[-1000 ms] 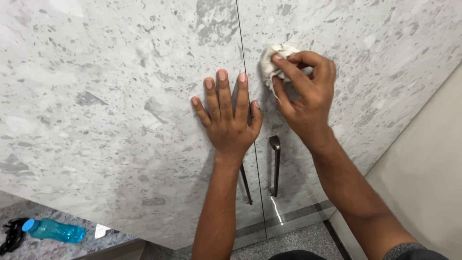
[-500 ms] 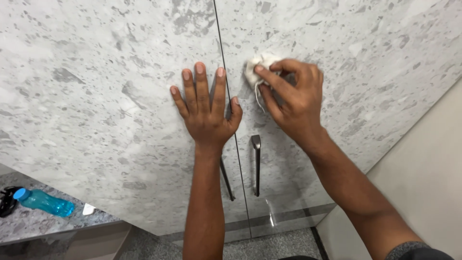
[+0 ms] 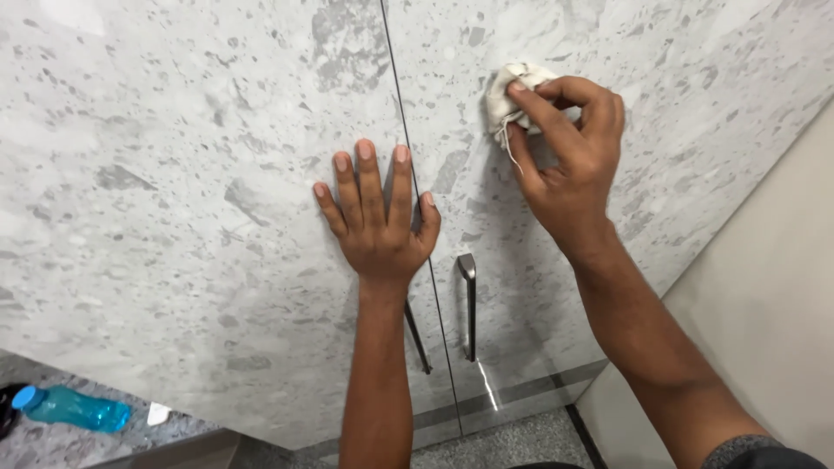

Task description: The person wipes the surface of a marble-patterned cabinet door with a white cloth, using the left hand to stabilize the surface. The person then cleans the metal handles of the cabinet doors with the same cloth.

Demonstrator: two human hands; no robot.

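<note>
The one package in view is a blue translucent plastic water bottle (image 3: 74, 409) with a lighter blue screw cap, lying on its side at the far lower left of the scene, on a grey speckled stone floor (image 3: 52, 439). Its cap end points left and its body runs to the right, narrowing slightly at the neck. Any label on it is too small to make out. Just to the right of the bottle lies a small flat white scrap (image 3: 158, 413), apart from it; whether this is paper or a label cannot be told. No signs or screens appear anywhere in the scene.
</note>
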